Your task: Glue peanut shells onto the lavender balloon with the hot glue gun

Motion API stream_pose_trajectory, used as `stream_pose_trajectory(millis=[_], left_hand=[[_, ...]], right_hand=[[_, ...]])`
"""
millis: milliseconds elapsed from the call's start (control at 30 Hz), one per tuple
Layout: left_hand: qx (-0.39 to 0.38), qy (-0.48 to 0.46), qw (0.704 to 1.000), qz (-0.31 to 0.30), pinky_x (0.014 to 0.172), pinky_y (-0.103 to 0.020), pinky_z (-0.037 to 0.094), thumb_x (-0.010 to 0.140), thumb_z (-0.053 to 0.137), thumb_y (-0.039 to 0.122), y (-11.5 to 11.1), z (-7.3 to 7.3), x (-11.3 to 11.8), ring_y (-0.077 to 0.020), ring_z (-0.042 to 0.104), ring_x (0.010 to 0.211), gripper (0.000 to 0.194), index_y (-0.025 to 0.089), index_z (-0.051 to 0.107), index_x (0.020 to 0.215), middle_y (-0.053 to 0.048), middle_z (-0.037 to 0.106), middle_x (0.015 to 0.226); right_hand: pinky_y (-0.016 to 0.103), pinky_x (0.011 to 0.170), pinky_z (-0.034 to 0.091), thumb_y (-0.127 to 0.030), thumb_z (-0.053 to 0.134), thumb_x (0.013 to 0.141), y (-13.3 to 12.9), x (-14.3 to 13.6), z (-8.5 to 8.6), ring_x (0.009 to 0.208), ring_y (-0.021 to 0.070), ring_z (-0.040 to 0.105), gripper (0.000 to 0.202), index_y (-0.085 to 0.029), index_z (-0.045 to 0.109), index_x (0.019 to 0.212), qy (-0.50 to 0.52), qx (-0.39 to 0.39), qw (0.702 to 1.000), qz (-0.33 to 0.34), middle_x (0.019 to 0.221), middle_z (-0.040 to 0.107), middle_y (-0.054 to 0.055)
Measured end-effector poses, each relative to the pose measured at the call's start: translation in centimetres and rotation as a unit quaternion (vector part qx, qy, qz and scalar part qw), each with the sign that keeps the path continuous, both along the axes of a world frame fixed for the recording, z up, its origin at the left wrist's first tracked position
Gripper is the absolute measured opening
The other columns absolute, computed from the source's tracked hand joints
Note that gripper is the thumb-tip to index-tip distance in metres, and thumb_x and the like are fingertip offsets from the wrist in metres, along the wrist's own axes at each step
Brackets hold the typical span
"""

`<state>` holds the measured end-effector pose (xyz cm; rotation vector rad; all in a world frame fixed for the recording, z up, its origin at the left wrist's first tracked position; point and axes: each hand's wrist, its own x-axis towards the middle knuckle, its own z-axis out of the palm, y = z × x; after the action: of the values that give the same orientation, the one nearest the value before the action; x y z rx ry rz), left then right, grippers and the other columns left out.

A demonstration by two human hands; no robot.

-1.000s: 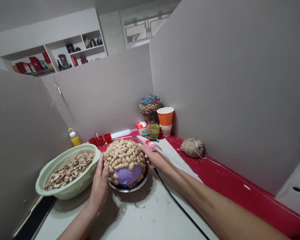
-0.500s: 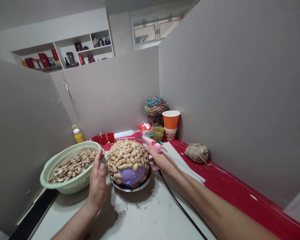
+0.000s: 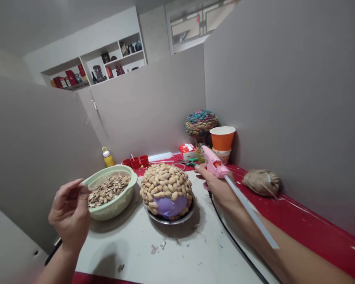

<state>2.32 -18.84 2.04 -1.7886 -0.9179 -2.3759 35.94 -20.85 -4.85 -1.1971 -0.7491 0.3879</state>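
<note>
A ball (image 3: 165, 183) covered in peanut shells, with a bare purple patch (image 3: 171, 206) low on its near side, rests in a shallow metal bowl (image 3: 170, 221). My right hand (image 3: 220, 189) grips a pink hot glue gun (image 3: 214, 162), raised to the right of the ball and apart from it. A long clear glue stick (image 3: 251, 213) sticks out of its back. My left hand (image 3: 71, 213) is at the near left rim of a pale green colander (image 3: 115, 209), thumb and fingertips drawn together. Whatever is between them is too small to make out. Peanut shells (image 3: 111, 190) lie in the colander.
Small red cups (image 3: 135, 162), pliers (image 3: 189, 162), a tissue pack (image 3: 187, 150) and a yellow bottle (image 3: 108, 157) stand behind. On the right are paper cups (image 3: 222, 139) and a twine ball (image 3: 262, 182). A black cord (image 3: 229, 232) crosses the board. Grey partitions (image 3: 148, 106) enclose the table.
My left hand has gone from beside the ball leftward to the colander's rim, its fingers curling in. My right hand has moved the glue gun away from the ball to the right. The view has shifted.
</note>
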Motion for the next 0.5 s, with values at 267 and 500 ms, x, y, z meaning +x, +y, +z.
stream_pose_trajectory(millis=[267,500], left_hand=[[-0.212,0.14,0.967,-0.004,0.067,-0.025,0.053,0.077,0.064,0.034,3.7,0.6,-4.8,-0.014,0.064,0.068,0.022,0.018,0.067,0.091,-0.002,0.069,0.082],[-0.364,0.321,0.873,-0.043,0.062,-0.031,0.053,0.078,0.061,0.045,8.0,0.6,-6.0,-0.0201,0.066,0.062,0.034,0.015,0.07,0.091,-0.003,0.07,0.064]], right_hand=[[0.026,0.055,0.042,-0.047,0.073,0.07,0.3,-0.4,-0.8,0.068,0.0192,0.062,0.032,-0.019,0.064,0.082,-0.004,0.03,1.0,0.005,0.074,0.064,0.002],[0.027,0.056,0.044,-0.044,0.073,0.069,0.5,-0.8,-0.9,0.07,0.0198,0.064,0.029,-0.02,0.065,0.083,0.011,0.012,1.0,0.02,0.08,0.068,0.003]])
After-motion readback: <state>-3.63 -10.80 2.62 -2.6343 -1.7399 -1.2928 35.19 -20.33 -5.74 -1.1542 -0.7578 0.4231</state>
